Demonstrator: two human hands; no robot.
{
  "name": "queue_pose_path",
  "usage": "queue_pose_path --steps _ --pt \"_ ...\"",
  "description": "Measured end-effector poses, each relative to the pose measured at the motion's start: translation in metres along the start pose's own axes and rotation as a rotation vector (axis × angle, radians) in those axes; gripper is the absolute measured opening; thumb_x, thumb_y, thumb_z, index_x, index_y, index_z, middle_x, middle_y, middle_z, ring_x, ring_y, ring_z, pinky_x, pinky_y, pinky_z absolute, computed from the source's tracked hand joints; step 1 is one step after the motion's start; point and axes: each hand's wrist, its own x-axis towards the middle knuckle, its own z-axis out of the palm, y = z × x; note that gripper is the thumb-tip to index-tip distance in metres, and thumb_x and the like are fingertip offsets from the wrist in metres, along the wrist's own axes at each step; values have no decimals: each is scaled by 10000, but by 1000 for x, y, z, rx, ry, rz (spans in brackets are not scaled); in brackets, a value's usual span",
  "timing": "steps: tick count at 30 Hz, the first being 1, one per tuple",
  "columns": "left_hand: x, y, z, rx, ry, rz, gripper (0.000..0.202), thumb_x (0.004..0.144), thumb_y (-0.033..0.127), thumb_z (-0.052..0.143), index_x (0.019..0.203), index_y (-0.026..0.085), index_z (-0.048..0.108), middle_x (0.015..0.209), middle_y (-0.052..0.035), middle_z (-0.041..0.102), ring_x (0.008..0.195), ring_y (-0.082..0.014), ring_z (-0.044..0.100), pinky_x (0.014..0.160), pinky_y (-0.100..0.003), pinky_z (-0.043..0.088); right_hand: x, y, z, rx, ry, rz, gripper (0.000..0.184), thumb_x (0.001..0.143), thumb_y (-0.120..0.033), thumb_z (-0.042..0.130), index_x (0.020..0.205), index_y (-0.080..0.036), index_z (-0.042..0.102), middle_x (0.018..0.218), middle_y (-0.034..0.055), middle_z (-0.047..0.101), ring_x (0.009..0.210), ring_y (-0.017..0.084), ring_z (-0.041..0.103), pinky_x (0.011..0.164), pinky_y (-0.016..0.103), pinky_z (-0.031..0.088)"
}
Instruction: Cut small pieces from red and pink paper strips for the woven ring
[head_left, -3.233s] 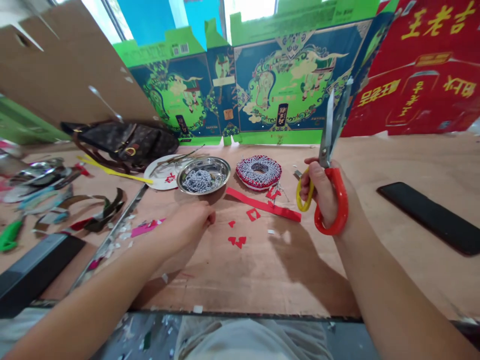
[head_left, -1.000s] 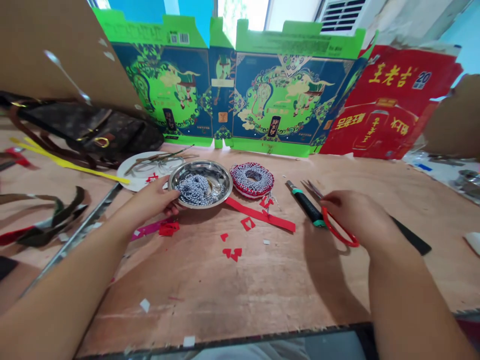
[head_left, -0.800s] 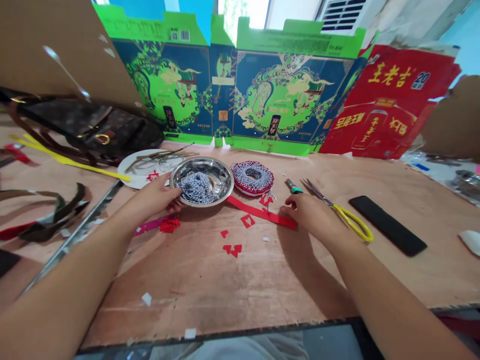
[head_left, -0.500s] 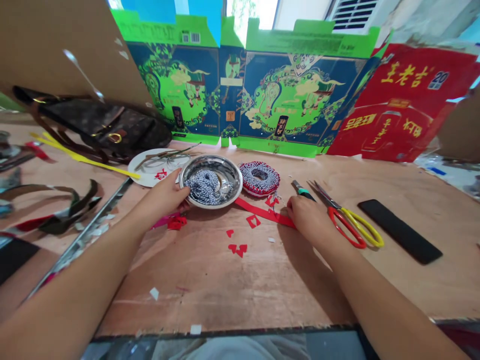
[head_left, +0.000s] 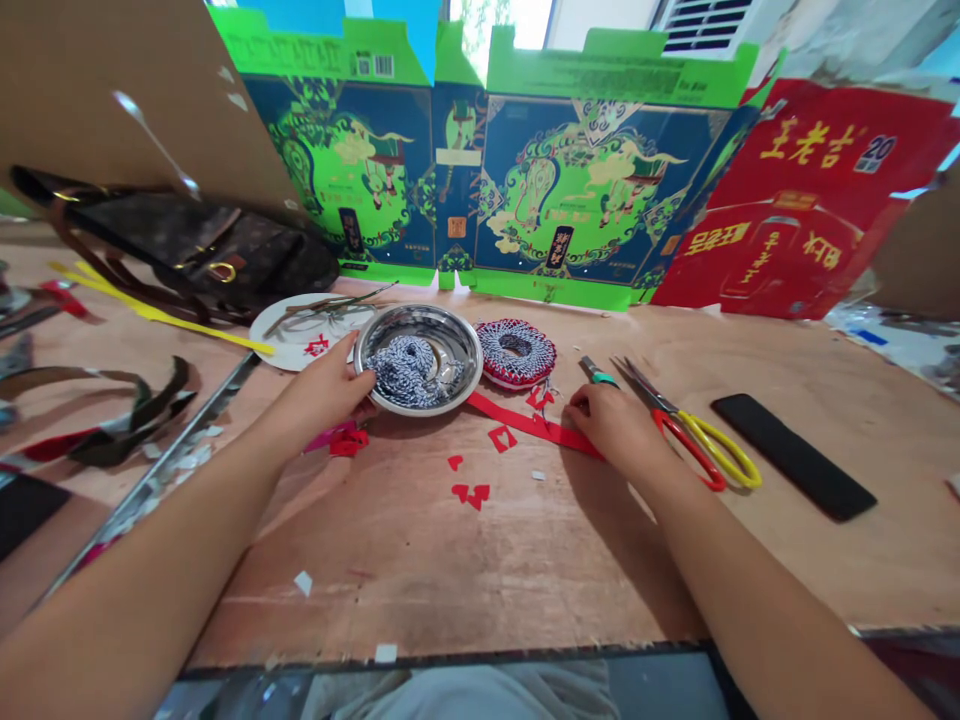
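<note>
My left hand (head_left: 326, 385) grips the left rim of a shiny metal bowl (head_left: 469, 385), its thumb over the edge. The bowl tilts towards me and holds a coil of black-and-white cord (head_left: 409, 370). Just right of it lies a round ring-shaped piece of cord with a red edge (head_left: 516, 352). My right hand (head_left: 616, 420) is closed, low over the end of a red strip (head_left: 525, 422); its fingers hide what they hold, if anything. Beside it are a utility knife with a teal band (head_left: 598, 372) and scissors with red and yellow handles (head_left: 686, 430).
Small red paper hearts (head_left: 471, 495) and scraps lie before the bowl. A white plate (head_left: 289, 345) with dry stems stands behind my left hand. To the right is a black phone-like slab (head_left: 791, 455); at the back are a brown handbag (head_left: 247, 265) and printed cartons (head_left: 570, 190).
My right hand's fingers have shifted slightly along the red strip. The bowl stays in my left hand, and the whole view has moved a little.
</note>
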Motion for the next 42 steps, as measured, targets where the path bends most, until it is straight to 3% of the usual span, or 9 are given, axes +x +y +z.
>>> queue_pose_path --steps 5,11,14,18,23,26,30,33,42 --pt "-4 6 1 -48 -13 -33 707 831 181 554 1501 214 333 655 9 683 563 -222 695 531 -295 551 3 2 1 -49 -23 43 231 877 -224 516 876 -125 725 907 186 746 859 291 704 651 335 424" --pt "-6 8 1 -33 -1 -46 719 833 180 551 1514 196 324 685 -6 696 606 -229 712 529 -283 548 -44 49 -20 -57 -42 97 115 749 -204 589 650 -198 647 628 86 678 498 208 596 480 307 344" --pt "-5 6 3 -50 -1 -46 724 829 183 548 1517 209 324 674 -3 701 588 -223 704 534 -288 553 -62 55 -35 -7 73 44 140 758 -228 584 621 -221 615 539 41 622 428 187 537 449 294 324" --pt "-6 4 4 -59 10 -40 687 836 184 531 1498 220 354 672 2 708 591 -218 709 535 -279 549 -50 9 -57 26 356 -173 65 757 -185 583 711 -206 623 641 47 658 532 191 579 502 291 357" --pt "-5 1 3 91 53 41 682 834 219 543 1497 197 383 670 4 722 588 -212 703 578 -279 537 0 -83 -77 -239 256 -430 216 888 -74 471 955 -131 668 901 135 715 781 233 661 650 313 442" --pt "-3 -2 3 115 77 79 731 811 231 578 1511 165 375 737 -20 752 639 -225 710 632 -296 542 32 -117 -78 -365 226 -527 296 906 -18 429 1037 -63 691 1051 228 699 983 306 650 765 359 460" --pt "-1 -8 5 72 62 100 678 815 219 570 1475 182 418 900 -54 780 710 -222 727 609 -282 546 64 -132 -66 -379 191 -628 283 943 -59 463 1059 -68 721 1114 217 693 1058 318 630 827 364 439" --pt "3 -15 8 0 21 88 612 849 212 528 1452 208 422 908 -50 781 674 -206 729 569 -273 551 76 -132 -57 -338 207 -656 266 954 -90 480 1084 -88 711 1124 203 690 1057 299 627 828 351 430" --pt "8 -26 10 -119 -52 0 560 858 214 515 1406 172 410 708 -39 740 539 -215 693 441 -256 497 66 -126 -42 -160 185 -664 307 946 -111 461 1056 -139 746 1008 149 699 930 249 653 765 316 431"
